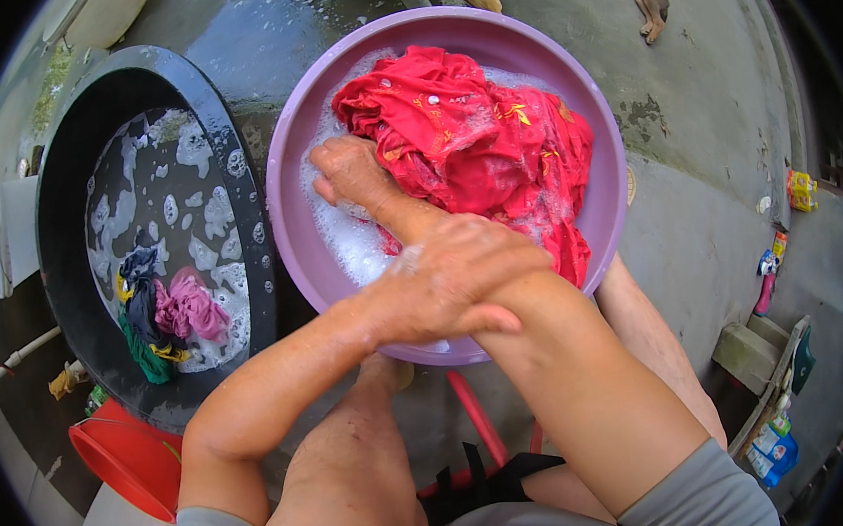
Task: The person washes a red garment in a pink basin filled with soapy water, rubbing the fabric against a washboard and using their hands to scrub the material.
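Note:
A purple plastic basin (pixel 283 221) stands before me with suds along its inner wall. Heaped in it is wet red cloth (pixel 456 128) with a yellow printed pattern. My right hand (pixel 349 167) hangs over the suds at the basin's left side, beside the cloth. Its fingers curl downward and their undersides are hidden. Across my right forearm, near the elbow, lies my left hand (pixel 459 279), wet, with the fingers over the top and the thumb apart. No object shows in it.
Left of the basin, a black tub (pixel 147 58) holds sudsy water and several small garments (pixel 190 308). A red bucket (pixel 124 460) and a white bucket (pixel 12 233) stand beside it. An animal's legs (pixel 647 2) show at upper right. A scrub brush (pixel 765 283) lies far right.

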A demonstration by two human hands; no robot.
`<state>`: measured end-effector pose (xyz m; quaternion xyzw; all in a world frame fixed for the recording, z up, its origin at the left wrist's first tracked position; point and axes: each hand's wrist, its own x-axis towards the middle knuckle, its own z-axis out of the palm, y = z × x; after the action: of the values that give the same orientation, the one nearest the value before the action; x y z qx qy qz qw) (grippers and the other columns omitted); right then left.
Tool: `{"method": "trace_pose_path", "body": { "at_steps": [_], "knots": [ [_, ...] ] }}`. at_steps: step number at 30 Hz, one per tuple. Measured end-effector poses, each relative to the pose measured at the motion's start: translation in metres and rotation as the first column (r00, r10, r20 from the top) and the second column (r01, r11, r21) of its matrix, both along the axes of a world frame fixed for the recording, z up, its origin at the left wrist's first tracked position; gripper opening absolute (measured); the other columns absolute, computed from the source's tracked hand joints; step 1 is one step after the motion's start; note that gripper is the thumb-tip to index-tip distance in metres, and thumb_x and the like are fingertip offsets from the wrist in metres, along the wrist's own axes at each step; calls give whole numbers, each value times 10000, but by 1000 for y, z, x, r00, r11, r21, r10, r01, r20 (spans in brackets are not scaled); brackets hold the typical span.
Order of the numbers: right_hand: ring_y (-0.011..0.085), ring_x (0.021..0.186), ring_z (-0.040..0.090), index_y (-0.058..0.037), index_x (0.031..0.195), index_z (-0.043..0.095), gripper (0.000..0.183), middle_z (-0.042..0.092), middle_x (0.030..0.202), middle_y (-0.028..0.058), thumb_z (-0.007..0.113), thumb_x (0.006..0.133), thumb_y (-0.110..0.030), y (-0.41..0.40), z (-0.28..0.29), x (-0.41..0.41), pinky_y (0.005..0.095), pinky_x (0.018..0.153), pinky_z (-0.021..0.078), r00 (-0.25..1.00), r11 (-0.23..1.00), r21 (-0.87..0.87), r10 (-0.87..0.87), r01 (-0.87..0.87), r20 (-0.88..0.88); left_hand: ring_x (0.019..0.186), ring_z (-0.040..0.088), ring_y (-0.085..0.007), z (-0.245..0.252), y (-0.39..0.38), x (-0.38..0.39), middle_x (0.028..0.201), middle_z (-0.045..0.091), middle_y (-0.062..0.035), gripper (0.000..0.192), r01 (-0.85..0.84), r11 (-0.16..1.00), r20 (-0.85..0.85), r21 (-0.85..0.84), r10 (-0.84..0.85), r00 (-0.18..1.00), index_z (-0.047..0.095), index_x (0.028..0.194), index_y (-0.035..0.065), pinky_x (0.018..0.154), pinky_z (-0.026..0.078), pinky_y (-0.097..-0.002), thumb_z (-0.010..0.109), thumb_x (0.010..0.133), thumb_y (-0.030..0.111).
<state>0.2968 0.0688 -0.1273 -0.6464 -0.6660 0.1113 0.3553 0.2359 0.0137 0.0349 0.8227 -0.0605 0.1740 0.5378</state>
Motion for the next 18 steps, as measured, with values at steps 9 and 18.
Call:
{"method": "trace_pose_path", "body": {
  "at_steps": [9,18],
  "knots": [
    [408,913,686,-52,906,686,187,698,960,214,726,783,-186,0,27,4,485,817,549,990,989,-145,-15,-5,-139,1209,603,-337,-50,63,-39,1233,662,-126,706,-82,938,-163,336,144,976,630,1318,85,1113,373,-519,666,840,604],
    [416,937,692,-40,923,681,163,699,988,228,690,829,-173,-44,78,7,511,813,547,940,991,-132,-42,-3,-337,1113,589,-337,-69,59,-27,1090,688,-136,264,-498,823,-114,273,542,833,700,1068,51,1052,396,-481,641,922,263]
  ]
}}
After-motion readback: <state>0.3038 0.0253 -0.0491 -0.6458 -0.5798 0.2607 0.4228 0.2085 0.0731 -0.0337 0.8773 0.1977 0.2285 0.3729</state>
